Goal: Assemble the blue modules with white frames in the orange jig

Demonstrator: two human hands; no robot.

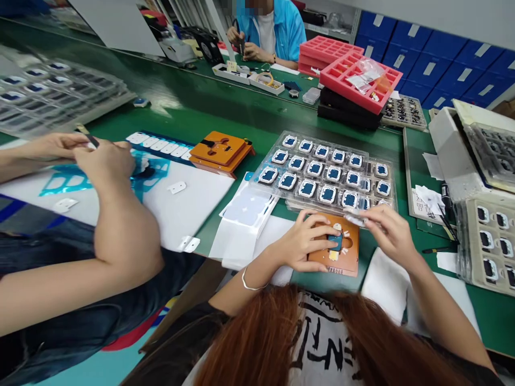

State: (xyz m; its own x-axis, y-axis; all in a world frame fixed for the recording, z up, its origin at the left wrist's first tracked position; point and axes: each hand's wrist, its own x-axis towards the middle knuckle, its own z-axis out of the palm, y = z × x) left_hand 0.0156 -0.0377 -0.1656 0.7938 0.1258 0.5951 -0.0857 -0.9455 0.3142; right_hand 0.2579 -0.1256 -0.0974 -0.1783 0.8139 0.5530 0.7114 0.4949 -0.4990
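My left hand point(303, 242) lies over an orange fixture plate point(352, 260), fingers spread. Its fingertips touch a small dark blue square part point(333, 242) seated in the plate. White and yellowish bits surround that part. My right hand point(389, 231) is raised just right of the plate, thumb and fingers pinched on a small pale piece point(354, 218) whose kind I cannot make out. Right behind the plate is a clear plastic tray point(281, 188) with rows of white-framed blue parts point(328, 193).
A co-worker's hands point(100, 155) work at the left over blue film point(66, 179). Another orange fixture point(221, 150) stands between us. Pink trays point(362, 80) are stacked at the back. A white cloth point(386, 284) lies by my right forearm, and more trays point(488, 241) stand at right.
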